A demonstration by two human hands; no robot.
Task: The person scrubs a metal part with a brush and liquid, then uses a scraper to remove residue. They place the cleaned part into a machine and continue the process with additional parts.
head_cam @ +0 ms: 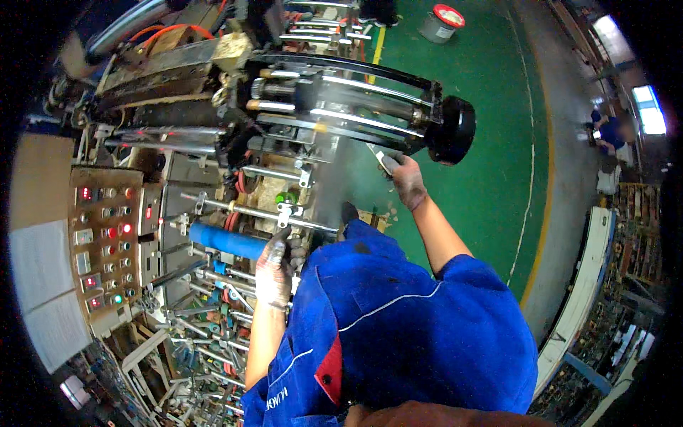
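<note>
My left hand (pixel 277 264), in a stained light glove with dark fingertips, is at the right end of a blue cylindrical roll (pixel 227 240), just below a steel rod (pixel 261 213) with a small clamp (pixel 285 215). Whether its fingers grip the roll or rest against it cannot be told. My right hand (pixel 404 179), in a similar gloved state, holds a thin, flat, pale tool (pixel 380 156), whose exact kind is unclear. It is below the machine's frame of chromed rods (pixel 368 123), near the large black round end piece (pixel 452 129).
A control panel (pixel 106 245) with buttons and lit displays stands at left. Many metal rods (pixel 213 320) with rollers lie below it. A bucket with a red rim (pixel 443 24) stands on the green floor (pixel 480 213). Another person (pixel 611 131) is at far right.
</note>
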